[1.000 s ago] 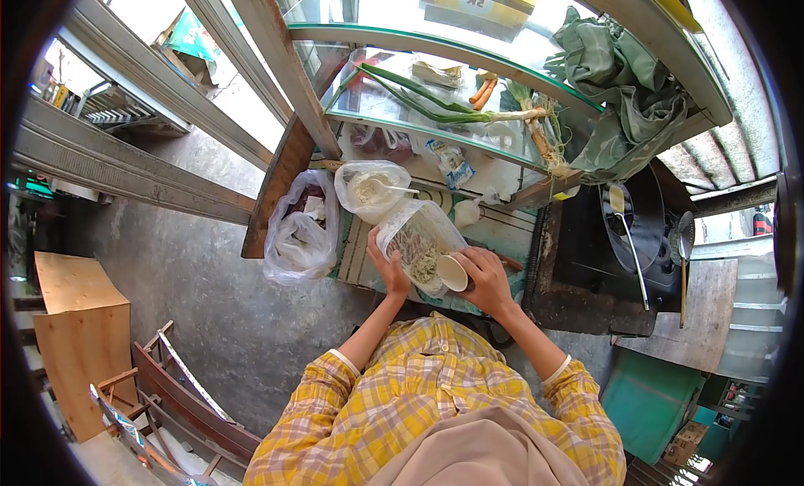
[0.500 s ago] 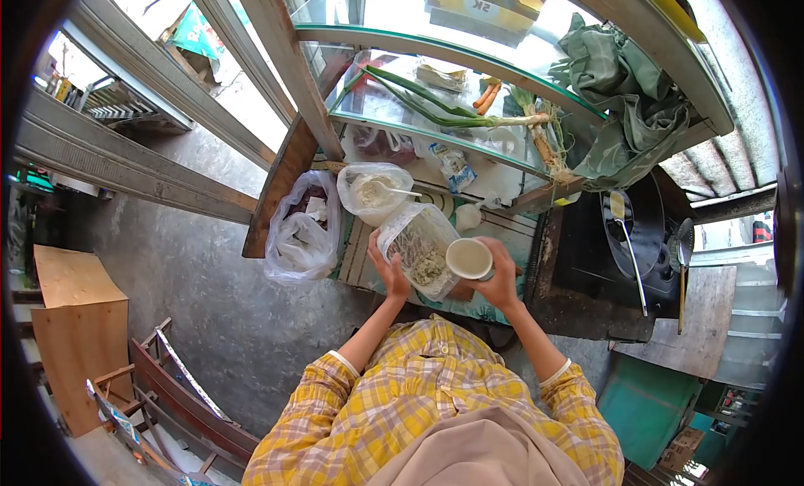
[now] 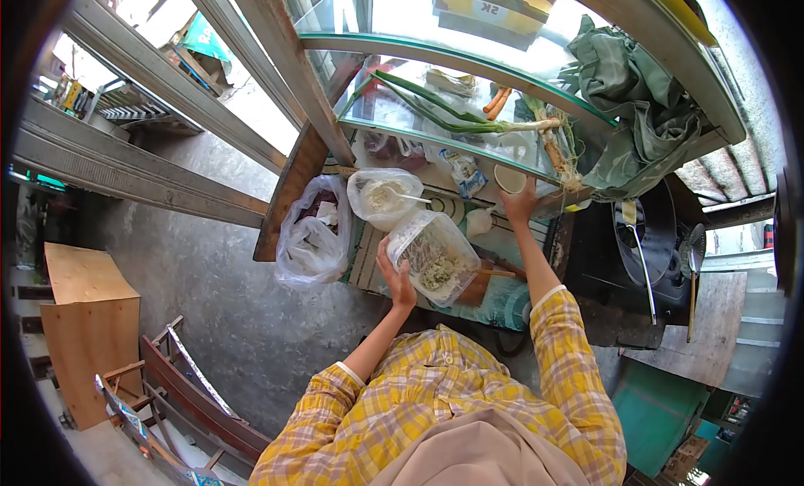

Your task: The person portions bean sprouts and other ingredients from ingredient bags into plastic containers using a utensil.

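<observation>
Over the desk (image 3: pixel 366 268), the left hand (image 3: pixel 399 281) grips one side of a clear container (image 3: pixel 419 237) of greenish crumbs (image 3: pixel 440 274); the right hand (image 3: pixel 519 204), near the glass shelf (image 3: pixel 456 145), grasps a pale cup (image 3: pixel 509 181); a spoon (image 3: pixel 416 199) sits in a plastic bag (image 3: pixel 360 191) just beyond.

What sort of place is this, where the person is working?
Probably a small food stall: there is a glass-shelved case with green onions, a dark pan, and a clear container of what looks like chopped greens.

Glossy clear plastic container (image 3: pixel 410 242), crinkled plastic bag (image 3: pixel 313 251), matt crumpled cloth (image 3: pixel 618 75), smooth plywood panel (image 3: pixel 92 360)
</observation>
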{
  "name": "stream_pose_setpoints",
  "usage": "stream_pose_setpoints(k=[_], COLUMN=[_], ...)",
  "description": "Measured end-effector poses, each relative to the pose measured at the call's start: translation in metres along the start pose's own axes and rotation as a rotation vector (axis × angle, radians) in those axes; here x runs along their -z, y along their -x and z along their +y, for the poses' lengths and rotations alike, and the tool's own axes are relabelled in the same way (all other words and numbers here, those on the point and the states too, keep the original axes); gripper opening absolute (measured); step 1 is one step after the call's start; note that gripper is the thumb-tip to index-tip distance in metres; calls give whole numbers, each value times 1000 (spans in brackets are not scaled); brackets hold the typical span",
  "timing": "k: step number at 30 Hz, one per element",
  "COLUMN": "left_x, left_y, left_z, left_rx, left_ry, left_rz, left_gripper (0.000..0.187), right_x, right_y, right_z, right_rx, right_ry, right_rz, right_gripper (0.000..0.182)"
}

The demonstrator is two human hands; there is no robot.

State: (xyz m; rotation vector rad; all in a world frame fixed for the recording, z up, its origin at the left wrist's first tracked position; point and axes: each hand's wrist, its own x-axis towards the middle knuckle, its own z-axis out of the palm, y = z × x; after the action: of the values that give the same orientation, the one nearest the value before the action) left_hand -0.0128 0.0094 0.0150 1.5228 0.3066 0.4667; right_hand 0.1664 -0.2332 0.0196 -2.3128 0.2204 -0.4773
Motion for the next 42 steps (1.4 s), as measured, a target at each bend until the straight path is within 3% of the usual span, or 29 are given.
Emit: stream_pose_setpoints(k=[3,6,9,11,15,18,21,24,27,33,38,42], left_x=[7,7,7,7,0,-7,-17,-20,-19,-28,-28,-39], left_y=[-4,-10,-19,-25,-33,-32,-28,-28,-28,-25,-25,-25], left_z=[5,11,22,29,41,38,41,45,42,49,46,43], left_rx=[2,-59,-117,-179,-255,-173,-148,-188,-225,-305,-262,-254], left_ry=[-42,-242,-238,-264,-265,-153,-65,-101,-98,-144,-137,-137], left_rz=[-42,-15,-1,-14,-1,35,65,58,64,29,57,98], left_gripper=[58,45,34,31,37,40,39,39,37,32,32,31], right_x=[-5,1,20,53,90,88,77,86,109,87,103,81], right_y=[-6,3,41,77,124,150,171,179,175,217,194,218], right_z=[14,21,14,-8,-36,-50,-50,-55,-88,-83,-86,-76], right_rx=[-54,96,223,141,6,141,142,113,37,74,14,-42], right_ry=[-55,-71,114,31,330,443,426,334,366,350,399,337], right_rz=[-46,-11,95,-100,-826,-943,-959,-750,-681,-803,-669,-656], right_gripper=[71,72,76,59,34,27,23,19,16,15,13,13])
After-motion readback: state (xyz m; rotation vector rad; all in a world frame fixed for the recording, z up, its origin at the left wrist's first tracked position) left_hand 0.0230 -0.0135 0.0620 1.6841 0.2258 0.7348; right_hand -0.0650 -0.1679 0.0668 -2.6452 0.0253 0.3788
